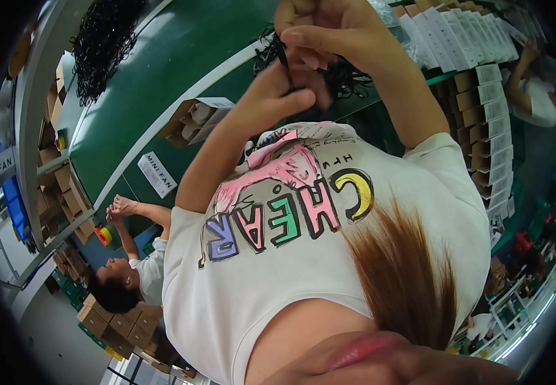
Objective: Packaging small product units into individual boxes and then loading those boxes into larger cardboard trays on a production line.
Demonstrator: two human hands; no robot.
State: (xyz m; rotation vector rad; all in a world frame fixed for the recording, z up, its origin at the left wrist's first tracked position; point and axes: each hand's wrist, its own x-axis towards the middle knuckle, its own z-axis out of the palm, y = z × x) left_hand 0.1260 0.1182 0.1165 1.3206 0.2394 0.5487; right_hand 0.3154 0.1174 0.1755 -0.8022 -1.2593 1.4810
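Observation:
A thin black cord (284, 59) runs between my two hands above the green table. My right hand (336, 29) is closed at the cord's upper end, thumb and fingers pinched together. Just below it, my left hand (284, 90) is curled around the cord's lower part, its fingertips smeared by motion. Behind and beside my hands lies a loose bunch of black cords (350, 82), partly hidden by my fingers and wrist.
A carton (191, 122) holding white pieces and a small white box (156, 174) lie left of my left arm. More black cords (101, 51) hang at upper left. Clear plastic bags (390, 16) and rows of boxes (493, 128) line the right. Co-workers (143, 276) are on both sides.

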